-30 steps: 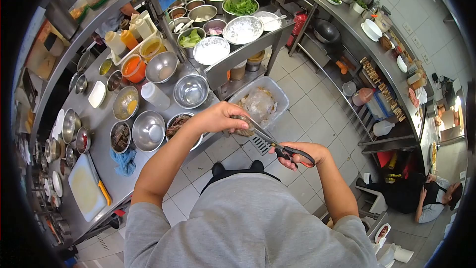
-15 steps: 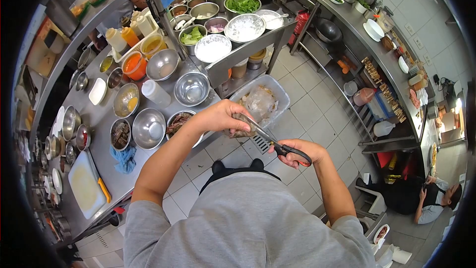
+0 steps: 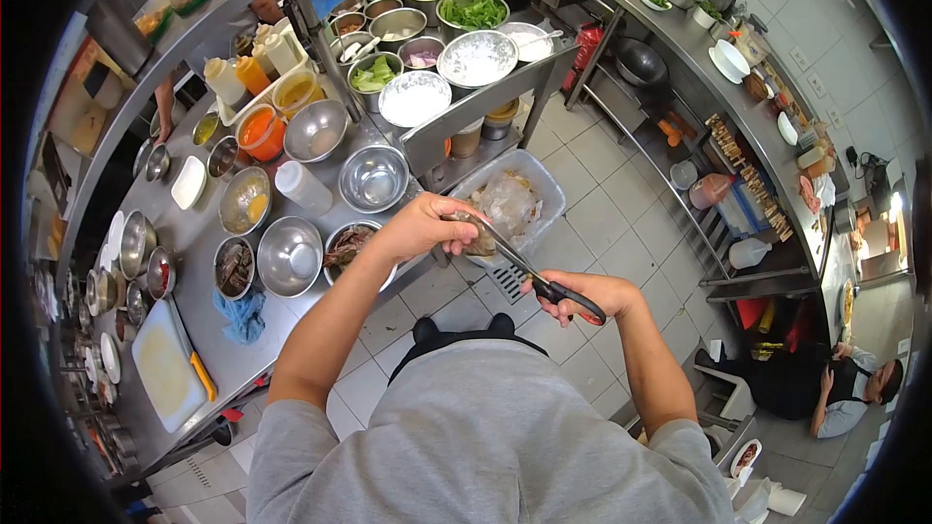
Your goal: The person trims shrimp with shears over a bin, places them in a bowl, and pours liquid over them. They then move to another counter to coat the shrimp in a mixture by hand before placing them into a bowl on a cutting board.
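My left hand (image 3: 427, 231) pinches a greyish-brown shrimp (image 3: 478, 241) in front of my body. A pair of scissors (image 3: 544, 285) with black and red handles is in my right hand (image 3: 594, 297), its blades reaching up to the shrimp. Below both hands, a translucent plastic tub (image 3: 555, 196) on the floor holds a pale, icy-looking mass with brownish bits. Partly behind my left forearm, a metal bowl (image 3: 335, 270) contains reddish-brown shrimp. Another bowl of dark shrimp (image 3: 234, 267) stands further left on the steel counter, with an empty metal bowl (image 3: 290, 256) between the two.
A cutting board (image 3: 167, 369) with an orange-handled knife (image 3: 203, 376) lies on the left counter near a blue cloth (image 3: 240, 316). Several bowls, a white squeeze bottle (image 3: 303, 186) and ingredient pans (image 3: 473, 12) fill the counters. One person (image 3: 825, 386) is at the far right, another behind the left shelf.
The shrimp and the scissor blades have shifted slightly, with more of the shrimp's body showing below my left fingers. A person's arm now reaches in behind the left shelf.
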Demonstrator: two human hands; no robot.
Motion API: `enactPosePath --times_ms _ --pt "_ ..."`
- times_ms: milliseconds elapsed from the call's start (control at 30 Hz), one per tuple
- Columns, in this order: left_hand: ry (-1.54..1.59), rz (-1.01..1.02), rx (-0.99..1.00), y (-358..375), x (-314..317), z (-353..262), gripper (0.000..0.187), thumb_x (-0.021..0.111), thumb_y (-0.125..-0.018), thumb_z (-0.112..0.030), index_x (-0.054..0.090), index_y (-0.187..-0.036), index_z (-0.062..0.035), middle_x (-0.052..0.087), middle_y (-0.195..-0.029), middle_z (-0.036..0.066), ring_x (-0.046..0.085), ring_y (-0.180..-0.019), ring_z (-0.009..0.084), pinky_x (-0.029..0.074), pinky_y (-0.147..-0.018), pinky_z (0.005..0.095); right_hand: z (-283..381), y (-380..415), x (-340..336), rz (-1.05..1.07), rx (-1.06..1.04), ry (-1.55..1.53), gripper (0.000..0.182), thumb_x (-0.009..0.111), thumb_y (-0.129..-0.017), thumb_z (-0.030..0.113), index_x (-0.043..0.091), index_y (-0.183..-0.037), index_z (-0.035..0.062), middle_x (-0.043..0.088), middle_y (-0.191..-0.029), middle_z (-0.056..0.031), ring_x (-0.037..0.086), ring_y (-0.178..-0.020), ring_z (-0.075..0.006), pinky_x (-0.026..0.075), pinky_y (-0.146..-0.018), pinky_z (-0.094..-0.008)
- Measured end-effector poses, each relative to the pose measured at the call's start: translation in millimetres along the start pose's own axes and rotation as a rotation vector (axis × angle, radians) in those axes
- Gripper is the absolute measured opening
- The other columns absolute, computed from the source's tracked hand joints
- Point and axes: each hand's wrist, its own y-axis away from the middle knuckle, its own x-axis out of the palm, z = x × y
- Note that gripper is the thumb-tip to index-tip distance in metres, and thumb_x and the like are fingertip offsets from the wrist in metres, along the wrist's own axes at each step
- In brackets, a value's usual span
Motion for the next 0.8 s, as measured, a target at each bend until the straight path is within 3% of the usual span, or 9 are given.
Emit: enactPosePath --times_ms 33,133,233,300,367,533,633,700,800 --pt "0.002 -0.004 0.0 1.1 0.0 -9.9 0.028 0.076 -0.088 -0.012 0.073 -0.114 -0.0011 0.069 -0.085 0.006 0.063 -0.068 0.0103 0.052 -0.061 0.0252 0.1 3.0 -2.2 0.004 0.002 0.001 0.063 0.069 -0.09 0.025 0.042 -0.146 0.0107 0.046 -0.098 -0.0003 0.051 -0.078 -0.0115 0.05 -0.073 -0.0272" --pt "-0.599 0.139 0.065 6.9 4.9 -41.4 0.024 0.078 -0.087 -0.019 0.076 -0.106 -0.005 0.071 -0.086 0.007 0.066 -0.07 0.0129 0.052 -0.062 0.0274 8.0 8.0 -3.9 0.008 0.126 0.033 0.076 0.077 -0.086 0.038 0.04 -0.146 0.0074 0.048 -0.097 -0.0017 0.053 -0.081 -0.012 0.05 -0.069 -0.0254" --pt "-0.992 0.199 0.289 1.6 -1.7 -34.1 0.025 0.078 -0.086 -0.021 0.075 -0.103 -0.0031 0.073 -0.089 0.01 0.069 -0.074 0.0176 0.053 -0.065 0.0304 31.1 15.0 0.0 -0.019 0.232 0.133 0.07 0.075 -0.088 0.036 0.043 -0.144 0.0091 0.049 -0.091 -0.0001 0.054 -0.074 -0.0103 0.05 -0.066 -0.0249" --pt "-1.051 0.211 0.241 -2.0 -2.9 -29.3 0.026 0.078 -0.085 -0.022 0.075 -0.103 -0.003 0.073 -0.09 0.01 0.07 -0.076 0.0196 0.053 -0.067 0.0315 40.7 15.4 3.9 -0.081 0.32 0.195 0.055 0.07 -0.094 0.035 0.048 -0.138 0.0113 0.049 -0.082 0.0033 0.05 -0.06 -0.0072 0.044 -0.049 -0.0227" --pt "-1.11 0.224 0.195 -7.2 -6.7 -24.6 0.027 0.078 -0.085 -0.023 0.075 -0.102 -0.0028 0.073 -0.092 0.011 0.071 -0.079 0.0215 0.054 -0.068 0.0325 42.6 13.7 5.8 -0.147 0.33 0.194 0.053 0.073 -0.092 0.034 0.05 -0.135 0.0108 0.052 -0.078 0.0038 0.05 -0.058 -0.0069 0.044 -0.049 -0.0229" --pt "-0.673 0.137 -0.104 -12.6 -11.3 -21.6 0.026 0.077 -0.088 -0.021 0.075 -0.105 -0.0011 0.072 -0.085 0.006 0.066 -0.07 0.0125 0.053 -0.063 0.0273 37.6 11.2 10.1 -0.268 0.25 0.133 0.047 0.076 -0.09 0.026 0.056 -0.128 0.0083 0.061 -0.075 0.0018 0.053 -0.055 -0.0065 0.044 -0.048 -0.0234" --pt "-0.334 0.141 -0.138 -22.4 -16.0 -11.8 0.026 0.077 -0.088 -0.017 0.074 -0.108 0.0001 0.07 -0.083 0.004 0.063 -0.067 0.0092 0.052 -0.061 0.0247 26.9 -18.5 10.9 -0.549 0.046 0.051 0.049 0.077 -0.089 0.018 0.053 -0.13 0.0075 0.066 -0.088 -0.0028 0.059 -0.066 -0.0077 0.05 -0.057 -0.0241" --pt "-0.228 0.156 -0.153 -32.4 -14.6 1.5 0.025 0.075 -0.089 -0.013 0.073 -0.109 0.001 0.069 -0.084 0.005 0.062 -0.066 0.0106 0.052 -0.061 0.0254 1.7 -52.0 3.7 -0.664 -0.346 -0.012 0.054 0.074 -0.086 0.006 0.048 -0.133 0.0073 0.065 -0.102 -0.0052 0.061 -0.082 -0.0094 0.052 -0.071 -0.0251" --pt "0.071 0.143 -0.092 -46.9 -11.4 19.2 0.023 0.07 -0.093 -0.011 0.069 -0.111 0.0029 0.068 -0.083 0.006 0.063 -0.064 0.0133 0.053 -0.06 0.0276 -0.7 -76.9 2.9 -0.652 -0.385 0.053 0.059 0.069 -0.083 -0.003 0.044 -0.135 0.0079 0.062 -0.111 -0.0059 0.059 -0.094 -0.0105 0.05 -0.079 -0.0258"
